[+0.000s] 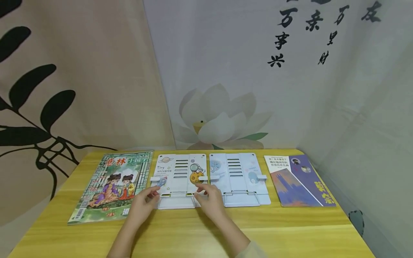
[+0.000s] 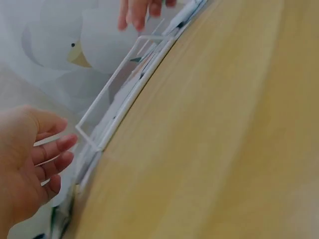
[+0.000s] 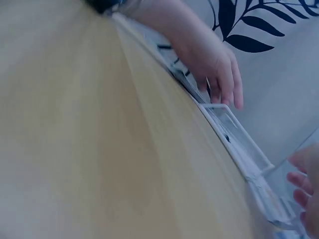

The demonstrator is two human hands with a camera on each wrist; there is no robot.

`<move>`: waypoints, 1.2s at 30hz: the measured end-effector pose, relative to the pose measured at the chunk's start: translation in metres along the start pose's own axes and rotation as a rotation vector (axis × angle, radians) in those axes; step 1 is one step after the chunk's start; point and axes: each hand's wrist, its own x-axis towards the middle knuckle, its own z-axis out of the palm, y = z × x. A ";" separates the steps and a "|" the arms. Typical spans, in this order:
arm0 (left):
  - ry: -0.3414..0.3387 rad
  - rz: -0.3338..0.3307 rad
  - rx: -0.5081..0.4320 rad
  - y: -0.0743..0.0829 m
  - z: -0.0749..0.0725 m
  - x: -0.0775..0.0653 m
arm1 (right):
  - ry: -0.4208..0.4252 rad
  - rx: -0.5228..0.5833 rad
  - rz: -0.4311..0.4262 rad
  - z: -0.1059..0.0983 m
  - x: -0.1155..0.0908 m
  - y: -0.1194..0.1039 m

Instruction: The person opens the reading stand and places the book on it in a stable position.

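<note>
Two white book stands lie flat side by side on the table. The left stand (image 1: 181, 184) carries an astronaut and "Tiny universe" print, with a white wire holder (image 2: 108, 82) along its lower edge. My left hand (image 1: 142, 206) is by that stand's lower left corner, fingers loosely bent and nothing in them. Over its lower right corner is my right hand (image 1: 211, 204), thumb and fingers apart and holding nothing. In the left wrist view, the left fingers (image 2: 55, 149) are just off the wire's end. The right hand (image 3: 309, 184) is partly cut off in its own wrist view.
The pale blue right stand (image 1: 237, 182) adjoins the first. A colourful magazine (image 1: 111, 190) lies at the left of the wooden table (image 1: 180, 233), a purple and white book (image 1: 300, 182) at the right. A printed curtain (image 1: 222, 71) hangs behind.
</note>
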 end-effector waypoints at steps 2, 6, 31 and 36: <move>0.016 -0.013 -0.002 0.001 -0.004 0.004 | 0.016 0.021 0.001 -0.007 0.006 0.001; 0.045 -0.032 0.011 0.002 -0.013 0.015 | 0.049 0.033 0.031 -0.022 0.022 0.005; -0.169 -0.147 0.026 -0.022 -0.010 0.103 | -0.197 -0.002 0.243 -0.019 0.102 0.050; -0.174 -0.182 0.015 -0.030 -0.004 0.106 | -0.227 -0.045 0.271 -0.013 0.103 0.053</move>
